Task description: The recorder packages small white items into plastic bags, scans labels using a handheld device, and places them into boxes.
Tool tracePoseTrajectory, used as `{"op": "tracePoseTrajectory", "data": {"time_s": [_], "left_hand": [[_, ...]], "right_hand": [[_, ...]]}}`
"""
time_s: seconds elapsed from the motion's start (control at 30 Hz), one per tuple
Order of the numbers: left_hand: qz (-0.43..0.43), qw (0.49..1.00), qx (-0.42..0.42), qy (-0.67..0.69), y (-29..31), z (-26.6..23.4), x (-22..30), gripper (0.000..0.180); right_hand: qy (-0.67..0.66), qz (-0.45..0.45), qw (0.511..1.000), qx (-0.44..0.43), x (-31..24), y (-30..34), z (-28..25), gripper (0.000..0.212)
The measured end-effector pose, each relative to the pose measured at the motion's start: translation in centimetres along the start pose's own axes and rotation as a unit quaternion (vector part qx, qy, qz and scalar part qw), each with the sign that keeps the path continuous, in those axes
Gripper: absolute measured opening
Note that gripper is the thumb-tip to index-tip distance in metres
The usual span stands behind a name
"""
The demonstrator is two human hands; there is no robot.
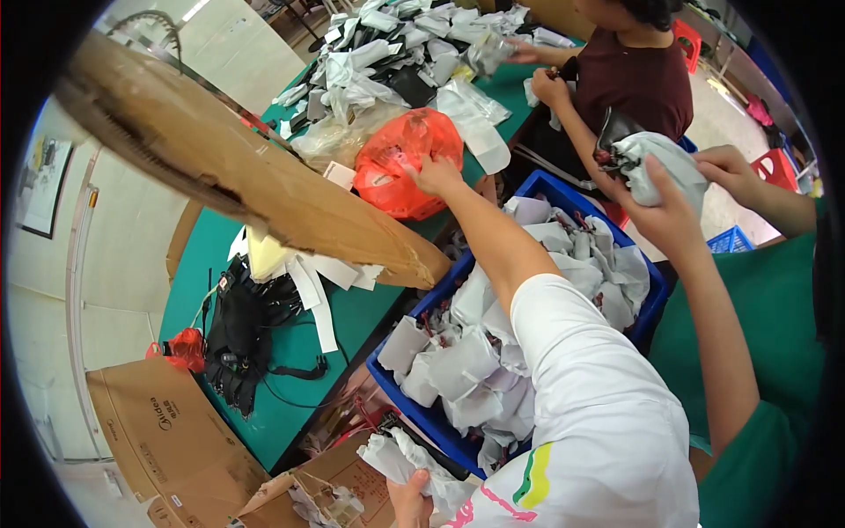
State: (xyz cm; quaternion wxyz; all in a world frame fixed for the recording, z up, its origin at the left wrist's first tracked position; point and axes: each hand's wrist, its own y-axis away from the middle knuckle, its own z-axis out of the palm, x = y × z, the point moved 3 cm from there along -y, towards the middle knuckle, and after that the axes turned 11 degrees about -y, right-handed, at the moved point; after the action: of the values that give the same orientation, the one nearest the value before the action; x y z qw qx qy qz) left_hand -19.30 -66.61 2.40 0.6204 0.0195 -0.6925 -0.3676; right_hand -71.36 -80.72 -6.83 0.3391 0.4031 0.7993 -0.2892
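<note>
My left hand (409, 500), low in the picture, grips a white wrapped packet (414, 462) with dark and reddish bits at its upper end. Stretched far forward, my right hand (437, 176) is at a red plastic bag (400, 167) on the green table (198, 290). Its fingers are bent against the bag, and their tips are partly hidden, so what they pinch I cannot make out. Beneath my right arm stands a blue crate (649, 304) filled with similar white packets (462, 361), several showing reddish ends.
A brown cardboard post (255, 185) slants across the left. Black cables (242, 321) and white paper strips (310, 295) lie beyond it. Cardboard boxes (167, 431) stand at lower left. A co-worker's hands (673, 207) hold a packet at right; another person (629, 75) works by the far packet pile (396, 53).
</note>
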Motion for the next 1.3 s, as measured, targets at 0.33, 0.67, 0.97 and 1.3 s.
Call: {"op": "tracePoseTrajectory", "data": {"time_s": [0.33,0.67,0.97,1.3], "left_hand": [[-0.053,0.998,-0.013,-0.019,-3.0,3.0,-0.1,0.064],[-0.057,0.997,0.026,-0.038,-3.5,4.8,-0.6,0.069],[-0.078,0.992,0.070,-0.073,-3.7,3.8,-2.5,0.072],[-0.065,0.995,0.069,-0.042,-4.2,5.3,-2.9,0.079]], "right_hand": [[0.108,-0.348,0.920,-0.142,4.2,5.6,2.7,0.029],[0.010,-0.147,0.972,-0.182,3.4,-4.5,6.2,0.017],[0.028,-0.127,0.981,-0.141,2.8,-13.3,1.8,0.040],[-0.045,-0.078,0.980,-0.178,3.9,-15.1,3.3,0.030]]}}
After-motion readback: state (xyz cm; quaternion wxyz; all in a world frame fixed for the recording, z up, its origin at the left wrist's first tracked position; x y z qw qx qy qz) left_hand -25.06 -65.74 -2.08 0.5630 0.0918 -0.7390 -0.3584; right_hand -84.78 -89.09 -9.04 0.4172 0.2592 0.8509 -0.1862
